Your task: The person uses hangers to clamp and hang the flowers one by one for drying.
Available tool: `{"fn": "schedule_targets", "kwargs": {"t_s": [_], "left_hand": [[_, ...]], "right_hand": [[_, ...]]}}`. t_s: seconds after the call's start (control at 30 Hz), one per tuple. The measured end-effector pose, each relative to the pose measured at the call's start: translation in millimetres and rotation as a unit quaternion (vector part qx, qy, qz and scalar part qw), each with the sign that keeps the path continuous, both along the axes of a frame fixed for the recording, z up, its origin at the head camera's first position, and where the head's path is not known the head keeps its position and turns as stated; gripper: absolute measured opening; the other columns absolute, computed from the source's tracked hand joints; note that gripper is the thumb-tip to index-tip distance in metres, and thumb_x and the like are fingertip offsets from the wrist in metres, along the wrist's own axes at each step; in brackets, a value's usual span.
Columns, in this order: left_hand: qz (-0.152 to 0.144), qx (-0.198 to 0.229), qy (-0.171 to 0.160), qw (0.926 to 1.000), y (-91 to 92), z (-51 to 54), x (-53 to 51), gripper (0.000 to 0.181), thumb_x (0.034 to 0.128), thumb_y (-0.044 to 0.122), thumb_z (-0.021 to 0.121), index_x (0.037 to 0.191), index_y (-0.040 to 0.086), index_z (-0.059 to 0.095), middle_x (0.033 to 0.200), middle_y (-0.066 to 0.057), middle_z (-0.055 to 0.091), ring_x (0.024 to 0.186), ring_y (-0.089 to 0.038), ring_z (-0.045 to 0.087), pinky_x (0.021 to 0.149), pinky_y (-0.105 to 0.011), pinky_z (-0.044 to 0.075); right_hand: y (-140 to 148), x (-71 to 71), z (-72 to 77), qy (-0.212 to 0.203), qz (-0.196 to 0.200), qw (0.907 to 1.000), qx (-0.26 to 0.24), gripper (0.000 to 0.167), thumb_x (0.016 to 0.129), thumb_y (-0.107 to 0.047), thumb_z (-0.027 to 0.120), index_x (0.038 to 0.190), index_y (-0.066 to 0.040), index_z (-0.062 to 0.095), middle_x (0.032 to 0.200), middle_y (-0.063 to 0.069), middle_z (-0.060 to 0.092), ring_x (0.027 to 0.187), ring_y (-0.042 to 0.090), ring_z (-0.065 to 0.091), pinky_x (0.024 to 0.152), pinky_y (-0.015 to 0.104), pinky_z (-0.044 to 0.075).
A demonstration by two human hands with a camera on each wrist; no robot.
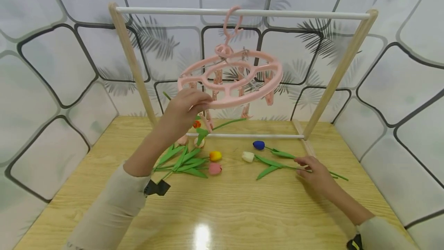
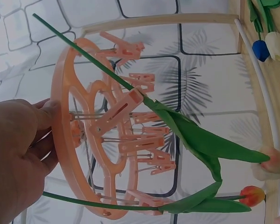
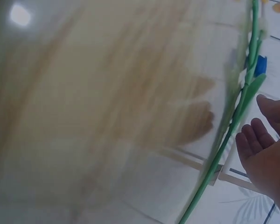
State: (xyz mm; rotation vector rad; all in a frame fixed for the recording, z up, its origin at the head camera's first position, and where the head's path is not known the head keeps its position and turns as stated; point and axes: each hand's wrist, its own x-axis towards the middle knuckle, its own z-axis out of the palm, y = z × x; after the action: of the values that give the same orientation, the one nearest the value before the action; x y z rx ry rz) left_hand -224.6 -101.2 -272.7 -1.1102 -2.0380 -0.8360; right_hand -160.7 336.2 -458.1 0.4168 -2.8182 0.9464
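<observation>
With left fingers [image 1: 200, 97] clamped on pink hanger [image 1: 243, 99] (hooked over rail [image 1: 173, 11]) and right fingers [image 1: 302, 160] apart by white tulip [image 1: 248, 157] and blue tulip [image 1: 258, 145]: counting two tulips [image 2: 193, 135] apparently clipped, several unclipped on bench [image 1: 236, 211].

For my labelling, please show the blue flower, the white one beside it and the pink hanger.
Blue flower [image 1: 258, 145], head view: the bloom.
White flower [image 1: 248, 157], head view: the bloom.
Pink hanger [image 1: 227, 87], head view: the inner ring.
</observation>
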Motion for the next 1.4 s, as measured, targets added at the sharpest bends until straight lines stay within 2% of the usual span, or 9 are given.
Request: {"fn": "schedule_targets", "kwargs": {"t_s": [0.1,0.27,0.43,0.63,0.73,0.9,1.1,1.27,1.4], "left_hand": [[0.002,-0.001,-0.005,1.0,-4.1,0.2,-1.0,0.016,0.0918,0.006,0.07,0.107,0.003,0.073,0.105,-0.01,0.071,0.103,-0.025,0.063,0.089,-0.035,0.052],[0.003,-0.005,-0.017,0.9998,-9.7,1.5,-3.8,0.017,0.0915,0.004,0.07,0.108,0.002,0.073,0.106,-0.01,0.072,0.105,-0.026,0.064,0.091,-0.036,0.052],[-0.003,-0.005,-0.03,0.9995,-13.1,2.7,-7.1,0.017,0.0917,0.004,0.07,0.108,0.003,0.073,0.106,-0.01,0.072,0.102,-0.024,0.064,0.086,-0.035,0.052],[0.0,-0.009,-0.049,0.9988,-16.3,2.3,-7.4,0.018,0.0921,0.004,0.069,0.11,0.003,0.073,0.107,-0.01,0.072,0.103,-0.025,0.064,0.087,-0.037,0.052],[0.005,-0.013,-0.053,0.9985,-17.3,2.3,-6.6,0.019,0.0923,0.004,0.069,0.111,0.004,0.073,0.109,-0.01,0.072,0.104,-0.025,0.063,0.088,-0.038,0.052],[0.011,-0.016,-0.055,0.9983,-18.6,2.3,-6.4,0.019,0.0931,0.005,0.069,0.112,0.005,0.073,0.11,-0.01,0.071,0.106,-0.025,0.063,0.089,-0.038,0.053],[0.024,-0.012,-0.059,0.9979,-21.2,3.3,-5.5,0.018,0.093,0.005,0.069,0.111,0.005,0.073,0.11,-0.01,0.072,0.105,-0.025,0.063,0.087,-0.039,0.052],[0.031,-0.016,-0.077,0.9964,-22.4,4.6,-3.8,0.019,0.0945,0.007,0.068,0.113,0.006,0.073,0.113,-0.009,0.071,0.108,-0.025,0.061,0.089,-0.04,0.051],[0.035,-0.019,-0.094,0.9948,-23.1,4.9,-2.7,0.02,0.0958,0.008,0.067,0.115,0.008,0.073,0.115,-0.009,0.071,0.111,-0.025,0.06,0.091,-0.042,0.05]], "right_hand": [[2,-3.0,-3.6,-0.016,0.002,0.9998,0.011,0.04,0.094,-0.005,0.07,0.132,0.001,0.06,0.126,0.02,0.061,0.113,0.039,0.06,0.091,0.051,0.054],[-1,-7.4,-6.1,-0.036,-0.005,0.9991,0.023,0.036,0.093,0.0,0.068,0.129,0.003,0.062,0.122,0.021,0.062,0.111,0.039,0.061,0.091,0.054,0.053],[-2,-11.4,-7.5,-0.041,-0.014,0.9983,0.038,0.036,0.09,0.007,0.066,0.127,0.003,0.064,0.115,0.018,0.064,0.103,0.034,0.062,0.084,0.048,0.055],[-2,-12.4,-7.4,-0.045,-0.008,0.9983,0.038,0.037,0.089,0.011,0.064,0.125,0.002,0.065,0.106,0.012,0.067,0.094,0.027,0.063,0.074,0.036,0.055],[-3,-11.1,-7.3,-0.05,-0.001,0.9984,0.027,0.037,0.089,0.014,0.063,0.124,0.001,0.066,0.104,0.013,0.068,0.093,0.028,0.064,0.07,0.033,0.054],[-4,-7.5,-7.1,-0.061,0.007,0.998,0.017,0.037,0.087,0.017,0.062,0.12,0.001,0.069,0.106,0.015,0.068,0.097,0.03,0.065,0.071,0.031,0.055],[-5,-5.3,-5.0,-0.06,0.007,0.998,0.019,0.035,0.089,0.015,0.06,0.119,-0.001,0.071,0.104,0.012,0.066,0.089,0.021,0.06,0.067,0.028,0.05],[-4,-2.4,-3.8,-0.06,0.0,0.9982,0.011,0.033,0.092,0.013,0.058,0.119,-0.001,0.071,0.106,0.011,0.066,0.09,0.019,0.059,0.067,0.026,0.05],[-5,0.6,-2.6,-0.058,-0.003,0.9983,0.003,0.032,0.092,0.012,0.058,0.118,-0.002,0.071,0.107,0.01,0.066,0.094,0.023,0.062,0.071,0.028,0.054]]}}
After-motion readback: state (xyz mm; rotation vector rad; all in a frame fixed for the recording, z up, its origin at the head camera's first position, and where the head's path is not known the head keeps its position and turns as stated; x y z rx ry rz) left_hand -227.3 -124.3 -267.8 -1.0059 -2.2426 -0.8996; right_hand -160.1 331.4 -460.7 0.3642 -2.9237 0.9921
